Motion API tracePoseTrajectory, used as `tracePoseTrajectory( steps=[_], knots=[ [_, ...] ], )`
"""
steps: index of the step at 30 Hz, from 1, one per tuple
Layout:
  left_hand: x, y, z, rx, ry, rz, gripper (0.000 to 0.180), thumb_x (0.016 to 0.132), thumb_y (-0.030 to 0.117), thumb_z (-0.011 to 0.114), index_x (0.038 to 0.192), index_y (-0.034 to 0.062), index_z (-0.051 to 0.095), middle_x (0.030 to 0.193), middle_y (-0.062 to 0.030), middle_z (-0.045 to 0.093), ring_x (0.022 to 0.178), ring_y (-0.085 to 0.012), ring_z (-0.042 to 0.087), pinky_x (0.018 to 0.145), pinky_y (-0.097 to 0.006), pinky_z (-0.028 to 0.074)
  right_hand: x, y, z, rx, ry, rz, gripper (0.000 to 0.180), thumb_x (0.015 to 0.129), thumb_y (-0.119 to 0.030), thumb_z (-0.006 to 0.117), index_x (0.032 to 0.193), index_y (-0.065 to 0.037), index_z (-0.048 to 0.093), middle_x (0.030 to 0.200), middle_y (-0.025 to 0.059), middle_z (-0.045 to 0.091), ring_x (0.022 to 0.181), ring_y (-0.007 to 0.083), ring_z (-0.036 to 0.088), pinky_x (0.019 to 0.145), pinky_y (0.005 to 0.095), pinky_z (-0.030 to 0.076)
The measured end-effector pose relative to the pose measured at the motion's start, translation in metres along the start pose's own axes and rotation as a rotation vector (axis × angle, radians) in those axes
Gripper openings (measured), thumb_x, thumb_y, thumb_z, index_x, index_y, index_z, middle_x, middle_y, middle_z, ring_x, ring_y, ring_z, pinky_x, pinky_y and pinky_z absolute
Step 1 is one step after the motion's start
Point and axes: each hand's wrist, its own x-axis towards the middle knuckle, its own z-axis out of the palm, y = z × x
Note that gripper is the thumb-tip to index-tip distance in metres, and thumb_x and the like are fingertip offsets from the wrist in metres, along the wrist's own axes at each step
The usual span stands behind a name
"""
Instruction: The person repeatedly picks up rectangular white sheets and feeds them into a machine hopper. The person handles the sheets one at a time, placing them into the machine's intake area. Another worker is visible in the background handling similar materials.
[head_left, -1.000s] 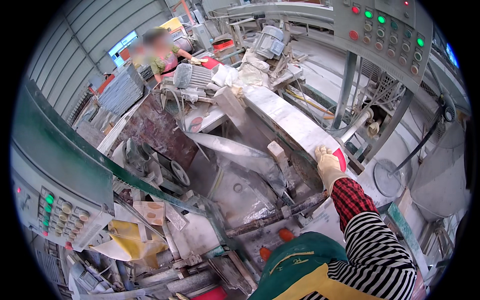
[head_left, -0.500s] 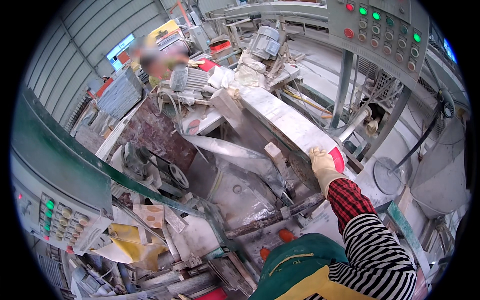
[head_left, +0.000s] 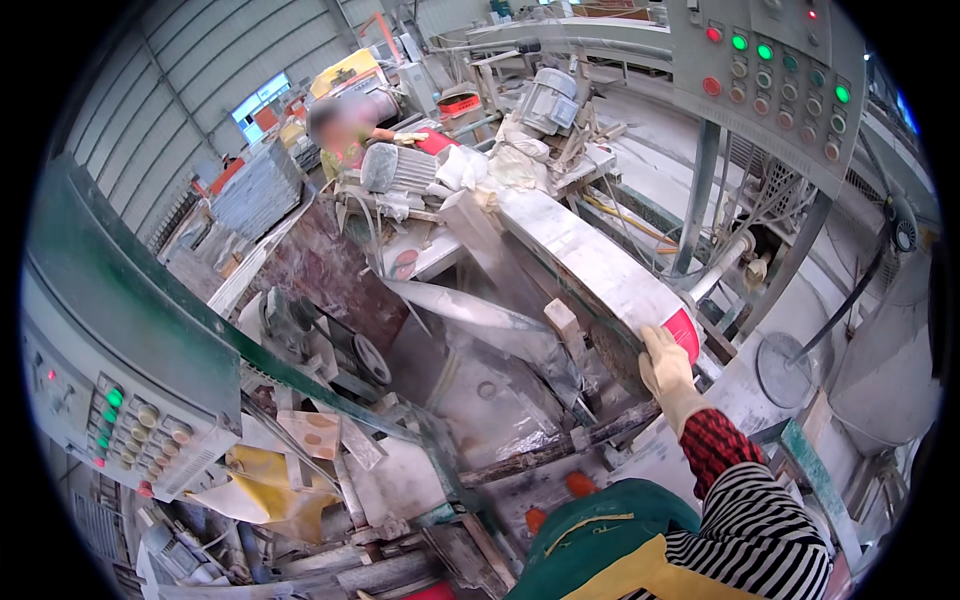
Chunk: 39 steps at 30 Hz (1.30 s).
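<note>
My right hand, in a cream work glove, reaches out to the near end of a long, dust-whitened machine cover. Its fingers are stretched out and lie against the edge beside the rounded red end piece. Nothing shows in its grasp. A red plaid cuff and a black-and-white striped sleeve cover that arm. The left hand is out of view.
Control panels with lit buttons stand at upper right and lower left. A wet trough lies below the cover. Near a grey motor, a co-worker's gloved hand rests by another red part.
The view has shifted, so the machinery sits slightly lower and to the right. My right hand stays at the cover's end, its fingers now straighter and less over the red piece.
</note>
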Motion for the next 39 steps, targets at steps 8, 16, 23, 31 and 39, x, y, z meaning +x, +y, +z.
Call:
tracePoseTrajectory(
  steps=[8,16,23,31,39],
  knots=[
    [0.049,-0.020,-0.044,0.169,-0.007,-0.136,0.077,0.095,0.064,0.043,0.128,-0.0031,0.061,0.127,-0.0174,0.063,0.112,-0.0357,0.062,0.095,-0.047,0.049,-0.170,0.095,0.022,-0.220,-0.581,0.875,0.053,0.087,-0.029,0.055,0.137,-0.013,0.054,0.125,0.0236,0.063,0.117,0.0417,0.059,0.100,0.0469,0.047],
    [0.023,-0.006,-0.016,0.279,0.293,-0.063,0.053,0.092,0.048,0.060,0.117,0.0022,0.067,0.114,-0.0174,0.067,0.098,-0.0360,0.065,0.079,-0.048,0.052,-0.212,0.138,0.134,-0.163,-1.001,-0.113,0.035,0.089,-0.029,0.060,0.121,-0.019,0.069,0.115,0.0156,0.069,0.106,0.0320,0.067,0.095,0.0380,0.053],
    [0.023,-0.004,-0.012,0.273,0.363,0.000,0.049,0.092,0.045,0.061,0.112,0.0016,0.068,0.114,-0.0179,0.067,0.098,-0.0344,0.065,0.071,-0.048,0.051,-0.132,0.004,0.161,0.092,-1.033,0.169,0.054,0.085,-0.042,0.063,0.134,-0.018,0.060,0.120,0.0191,0.067,0.108,0.0340,0.066,0.095,0.0394,0.051],
    [0.022,0.016,-0.038,0.266,0.280,-0.077,0.044,0.090,0.043,0.063,0.110,0.0039,0.068,0.111,-0.0166,0.067,0.095,-0.0337,0.064,0.067,-0.048,0.049,-0.167,0.024,0.199,0.150,-1.090,0.050,0.056,0.086,-0.045,0.062,0.133,-0.015,0.060,0.119,0.0154,0.069,0.106,0.0290,0.066,0.096,0.0367,0.050],
    [0.010,0.004,0.000,0.246,0.378,-0.052,0.042,0.090,0.041,0.065,0.111,0.0046,0.068,0.115,-0.0148,0.067,0.103,-0.0335,0.064,0.071,-0.050,0.050,-0.194,0.110,0.188,-0.086,-1.207,0.309,0.054,0.087,-0.046,0.057,0.133,-0.018,0.061,0.126,0.0135,0.066,0.108,0.0287,0.066,0.095,0.0358,0.051]
  ],
)
